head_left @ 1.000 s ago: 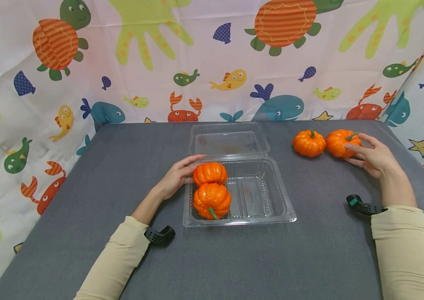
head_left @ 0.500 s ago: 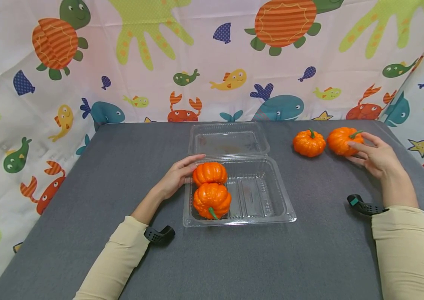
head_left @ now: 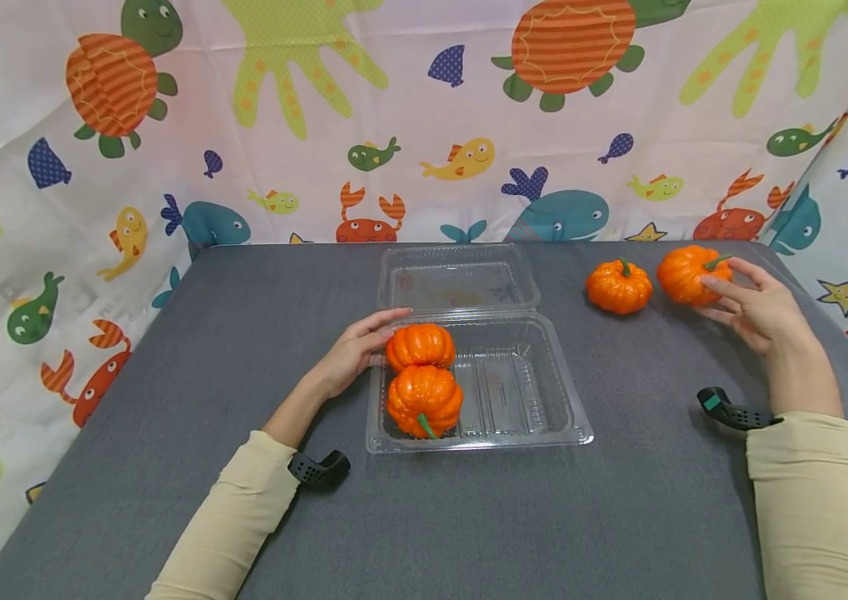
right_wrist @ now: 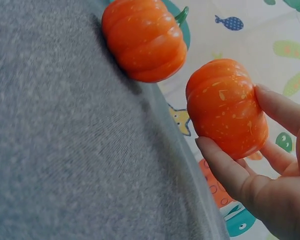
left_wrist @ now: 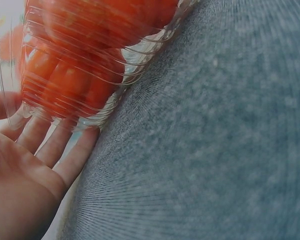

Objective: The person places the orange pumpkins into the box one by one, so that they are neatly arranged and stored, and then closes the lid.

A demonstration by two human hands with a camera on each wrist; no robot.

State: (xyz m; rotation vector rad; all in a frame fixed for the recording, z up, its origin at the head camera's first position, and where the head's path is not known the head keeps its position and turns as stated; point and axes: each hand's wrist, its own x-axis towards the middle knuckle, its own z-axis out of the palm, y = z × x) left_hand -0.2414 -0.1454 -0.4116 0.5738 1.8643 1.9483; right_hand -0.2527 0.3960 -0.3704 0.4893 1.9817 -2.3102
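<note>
While the left grip (head_left: 349, 358) rests nearly straight-fingered against the left side of an open clear container (head_left: 499, 383), the right grip (head_left: 757, 310) holds a small orange pumpkin (head_left: 682, 277) above the table (head_left: 469, 525). Its skin is glossy and ribbed, dotted with yellowish flecks, and its green stem (head_left: 716, 262) points toward the hand. Pinched between thumb and fingers, it sits clear of the palm, near a stemmed pumpkin (head_left: 619, 289) standing on the table to its left. Two more pumpkins (head_left: 424, 397) lie one before the other in the container's left half. A black strap (head_left: 739, 414) at the right wrist carries a green patch (head_left: 710, 403), too small to tell whether it bears writing.
</note>
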